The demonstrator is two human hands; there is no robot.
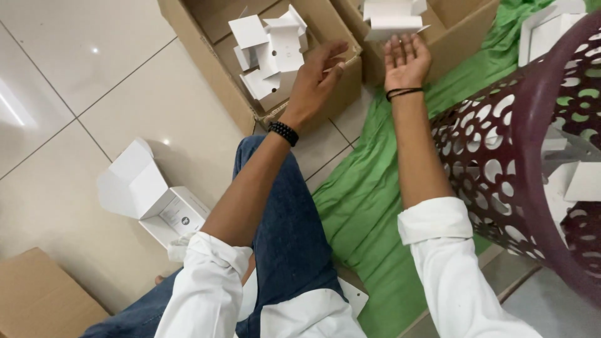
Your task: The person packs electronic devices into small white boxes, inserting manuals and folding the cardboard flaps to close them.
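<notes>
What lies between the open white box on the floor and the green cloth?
In the head view, the person's blue-jeaned leg lies between the open white box and green cloth.

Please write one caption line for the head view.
Two bare hands, left hand and right hand, reach toward brown cardboard boxes holding white folded cartons.

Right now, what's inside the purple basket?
Through the holes of the basket you can see white folded boxes, and more poke out on top. Its wall covers the rest, so the bottom is hidden.

Bright, even indoor light; small glare spots on the glossy floor tiles (94, 94) at upper left, soft faint shadows, slight motion blur, wide-angle bending near frame edges
</notes>
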